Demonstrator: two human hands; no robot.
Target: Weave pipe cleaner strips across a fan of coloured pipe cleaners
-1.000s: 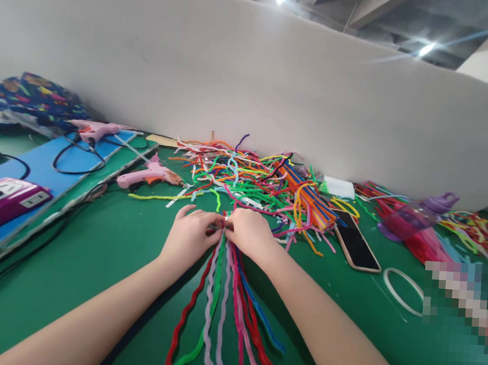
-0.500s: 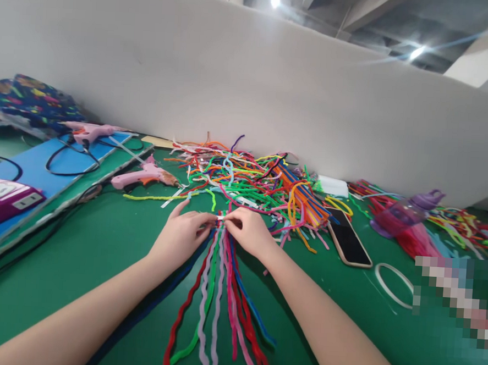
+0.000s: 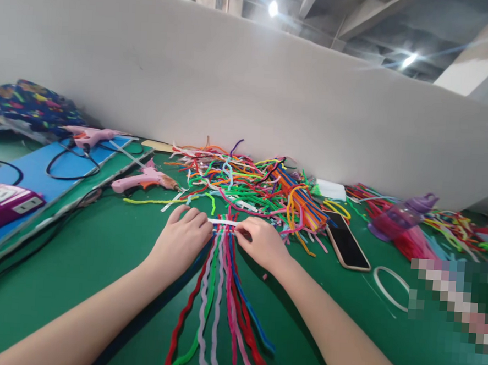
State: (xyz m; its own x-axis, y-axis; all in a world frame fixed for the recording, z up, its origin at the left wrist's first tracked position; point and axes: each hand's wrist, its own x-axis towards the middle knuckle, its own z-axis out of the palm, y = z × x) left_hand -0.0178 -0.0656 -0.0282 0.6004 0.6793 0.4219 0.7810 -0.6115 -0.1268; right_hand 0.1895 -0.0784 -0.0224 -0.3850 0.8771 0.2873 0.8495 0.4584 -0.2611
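Note:
Between my two hands a short white strip (image 3: 221,222) lies stretched crosswise over a row of coloured pipe cleaners (image 3: 219,274). My left hand (image 3: 185,234) has its fingers closed at the strip's left end. At the right end, the thumb and forefinger of my right hand (image 3: 261,238) pinch the strip. Red, lilac, green, pink and blue pipe cleaners fan out from under it towards me, some of them wavy. Short coloured ends stick out beyond the strip on the far side.
Behind my hands is a tangled heap of pipe cleaners (image 3: 231,176). Pink glue guns (image 3: 145,179) with cords lie left, near a purple power strip (image 3: 9,206) on a blue board (image 3: 63,166). To the right are a phone (image 3: 349,241), a white ring (image 3: 390,288) and a purple bottle (image 3: 399,217).
My hands have moved apart, the right one further right, and more of the white strip shows between them. The left forefinger, raised before, is now curled in.

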